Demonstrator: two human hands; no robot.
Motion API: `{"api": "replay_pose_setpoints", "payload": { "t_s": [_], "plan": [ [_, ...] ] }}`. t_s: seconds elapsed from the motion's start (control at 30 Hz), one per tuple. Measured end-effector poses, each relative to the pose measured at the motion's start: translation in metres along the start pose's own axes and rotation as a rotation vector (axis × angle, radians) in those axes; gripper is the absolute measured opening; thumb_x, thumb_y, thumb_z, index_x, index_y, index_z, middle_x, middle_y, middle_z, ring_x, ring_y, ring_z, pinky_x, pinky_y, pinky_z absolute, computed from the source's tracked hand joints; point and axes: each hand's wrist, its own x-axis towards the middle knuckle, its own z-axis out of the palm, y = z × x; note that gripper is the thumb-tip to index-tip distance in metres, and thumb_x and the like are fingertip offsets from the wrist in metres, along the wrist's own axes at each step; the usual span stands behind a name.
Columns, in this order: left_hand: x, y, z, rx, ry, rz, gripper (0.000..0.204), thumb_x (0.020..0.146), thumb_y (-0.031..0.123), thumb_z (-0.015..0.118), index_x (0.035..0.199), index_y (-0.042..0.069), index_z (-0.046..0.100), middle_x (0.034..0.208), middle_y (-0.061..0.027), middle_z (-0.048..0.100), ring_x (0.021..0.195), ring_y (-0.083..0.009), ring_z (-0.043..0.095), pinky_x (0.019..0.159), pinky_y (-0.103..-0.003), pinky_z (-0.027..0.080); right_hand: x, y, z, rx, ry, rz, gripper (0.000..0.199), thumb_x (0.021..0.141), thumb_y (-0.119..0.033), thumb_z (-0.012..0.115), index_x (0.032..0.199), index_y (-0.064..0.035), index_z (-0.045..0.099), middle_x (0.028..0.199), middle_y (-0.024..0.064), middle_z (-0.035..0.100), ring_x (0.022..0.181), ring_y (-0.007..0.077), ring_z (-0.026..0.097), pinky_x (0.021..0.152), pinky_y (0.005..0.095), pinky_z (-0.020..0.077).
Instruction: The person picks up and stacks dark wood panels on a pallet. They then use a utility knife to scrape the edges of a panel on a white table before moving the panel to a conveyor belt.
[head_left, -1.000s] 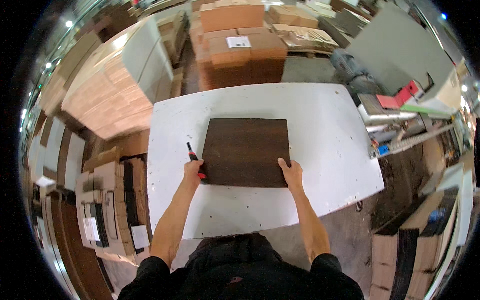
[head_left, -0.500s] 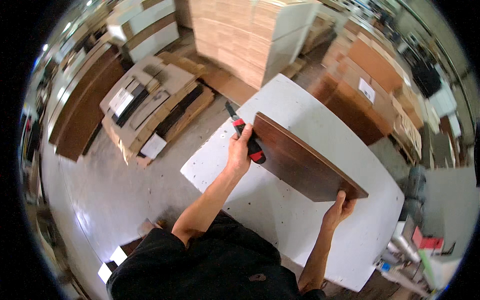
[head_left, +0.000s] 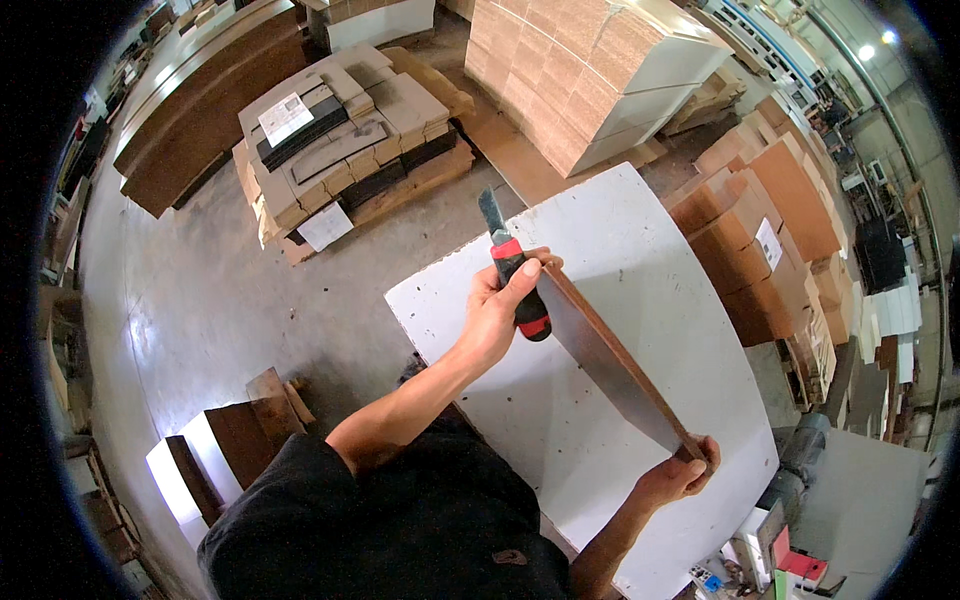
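Observation:
A brown wood-look board (head_left: 605, 365) is held tilted on edge over the white table, between my two hands. My left hand (head_left: 500, 305) is closed at its far left end, the thumb on the top corner. The same hand grips a scraper (head_left: 522, 290) with a red-and-black handle, its flat metal blade pointing up and away. My right hand (head_left: 682, 472) is closed on the board's near right end, the thumb on the near side; its other fingers are partly hidden. The board's far face is out of sight.
Under the board stands a white, speckled table (head_left: 690, 330). Beyond it rises a tall stack of tan panels (head_left: 560, 80). Brown cartons (head_left: 750, 250) line the right, and a pallet of flat pieces (head_left: 350, 140) sits at the far left. White and brown panels (head_left: 225, 440) stand at lower left.
The board has turned more edge-on, its right end swinging toward me. Both hands keep their hold on it. The scraper has moved slightly right, and the whole view has shifted.

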Motion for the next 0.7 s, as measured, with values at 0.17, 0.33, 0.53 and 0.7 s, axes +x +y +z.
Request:
{"api": "replay_pose_setpoints", "payload": {
  "t_s": [0.17, 0.33, 0.53, 0.7],
  "plan": [
    [-0.023, 0.014, -0.016, 0.120, -0.018, 0.020, 0.038, 0.102, 0.032, 0.056, 0.119, 0.000, 0.066, 0.120, -0.0134, 0.068, 0.125, -0.0217, 0.054, 0.110, -0.041, 0.035, -0.021, -0.009, -0.012, -0.004, -0.114, -0.076, 0.046, 0.099, -0.041, 0.054, 0.117, 0.0008, 0.057, 0.101, 0.0116, 0.061, 0.095, 0.0216, 0.058, 0.092, 0.0380, 0.0448],
    [-0.046, 0.027, -0.022, 0.139, -0.017, 0.003, 0.044, 0.101, 0.034, 0.058, 0.126, -0.002, 0.063, 0.124, -0.0146, 0.067, 0.121, -0.0196, 0.055, 0.109, -0.039, 0.038, -0.038, -0.018, -0.019, -0.043, -0.157, -0.065, 0.053, 0.094, -0.050, 0.058, 0.112, 0.0004, 0.058, 0.101, 0.0122, 0.061, 0.095, 0.0238, 0.057, 0.091, 0.0411, 0.0445],
    [-0.076, 0.022, -0.039, 0.051, 0.055, -0.003, 0.039, 0.100, 0.027, 0.061, 0.126, -0.001, 0.063, 0.134, -0.0139, 0.061, 0.127, -0.0203, 0.052, 0.108, -0.039, 0.039, -0.067, -0.033, -0.029, -0.122, -0.290, 0.005, 0.051, 0.098, -0.047, 0.052, 0.115, 0.0010, 0.057, 0.115, 0.0156, 0.059, 0.111, 0.0278, 0.054, 0.100, 0.0456, 0.0413],
    [-0.099, 0.011, -0.060, -0.315, 0.081, -0.117, 0.032, 0.101, 0.022, 0.059, 0.124, 0.001, 0.063, 0.142, -0.0138, 0.055, 0.137, -0.0237, 0.045, 0.111, -0.042, 0.038, -0.098, -0.046, -0.018, -0.050, -0.210, 0.236, 0.052, 0.100, -0.041, 0.044, 0.128, 0.0005, 0.056, 0.135, 0.0178, 0.055, 0.133, 0.0299, 0.046, 0.114, 0.0474, 0.0341]
  ]
}}
